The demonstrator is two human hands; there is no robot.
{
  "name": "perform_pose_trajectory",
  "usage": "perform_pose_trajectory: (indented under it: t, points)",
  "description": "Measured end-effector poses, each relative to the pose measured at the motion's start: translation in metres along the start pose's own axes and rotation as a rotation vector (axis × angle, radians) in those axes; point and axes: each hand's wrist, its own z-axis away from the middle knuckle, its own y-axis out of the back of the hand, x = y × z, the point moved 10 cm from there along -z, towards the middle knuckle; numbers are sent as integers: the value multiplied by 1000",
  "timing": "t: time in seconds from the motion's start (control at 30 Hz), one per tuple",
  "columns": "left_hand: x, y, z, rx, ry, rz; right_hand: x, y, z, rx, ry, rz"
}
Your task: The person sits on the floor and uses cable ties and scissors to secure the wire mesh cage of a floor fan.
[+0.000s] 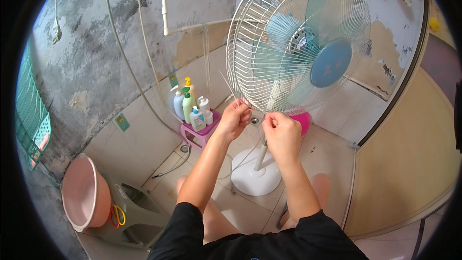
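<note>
A standing fan [331, 62] with a white wire cage, pale blue-green blades and a blue centre cap leans over in front of me, on a round white base [256, 183]. At the lower edge of its cage, my left hand [236, 119] is closed in a pinch. A thin pale strand [225, 81] sticks up from its fingers beside the cage. Close by on the right, my right hand [282, 134] is also closed, thumb against curled fingers, at the cage's bottom rim. Whatever lies in its fingers is too small to make out.
Several pump bottles [186, 106] stand on a purple stool [211, 126] by the wall. At lower left, a pink basin [102, 197] sits by a grey-green stool [144, 216] with red-and-yellow-handled scissors [117, 215]. A hose [126, 50] hangs down the wall. A door panel [399, 163] borders the right.
</note>
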Motion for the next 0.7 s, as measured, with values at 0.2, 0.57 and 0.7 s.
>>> perform_pose_trajectory:
  t: [0.2,0.57,0.7]
  points:
    - [7,36,11,114,-78,68,25,-19,25,6,-131,-229]
    - [38,88,111,378,-457,-19,50,-78,74,-264,-552,-957]
    - [46,55,129,313,-621,-304,46,-100,70,-393,-614,-1046]
